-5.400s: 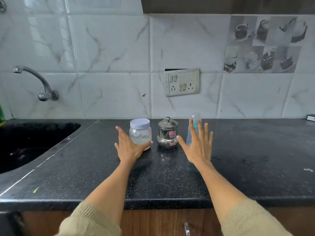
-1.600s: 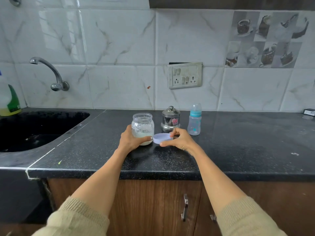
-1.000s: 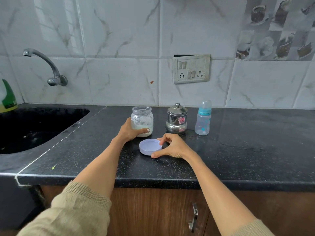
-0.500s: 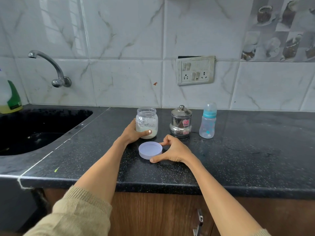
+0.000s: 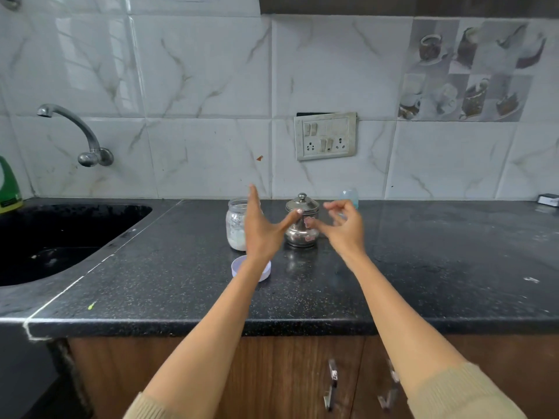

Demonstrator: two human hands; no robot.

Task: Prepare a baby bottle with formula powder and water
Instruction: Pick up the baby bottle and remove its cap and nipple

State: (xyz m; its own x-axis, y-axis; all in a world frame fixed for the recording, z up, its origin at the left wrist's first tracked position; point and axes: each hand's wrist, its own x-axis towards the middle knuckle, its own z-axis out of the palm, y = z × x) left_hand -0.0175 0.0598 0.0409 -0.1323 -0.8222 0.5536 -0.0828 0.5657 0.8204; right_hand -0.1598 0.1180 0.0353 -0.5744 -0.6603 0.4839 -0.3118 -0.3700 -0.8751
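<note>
both hands empty — left hand (image 5: 262,229) splayed wide, right hand (image 5: 344,226) loosely curled by the steel lidded pot (image 5: 302,222). blue-capped clear baby bottle (image 5: 351,197) stands behind it — grip the bottle low, uncap upright.

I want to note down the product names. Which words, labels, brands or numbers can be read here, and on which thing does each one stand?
No text can be read.
Steel pot: pink sticker, print too blurred.
Green bottle beside the sink: dark label strip, too small.
Jar, lid, baby bottle: no print visible.
Switch plate: no lettering visible.
</note>
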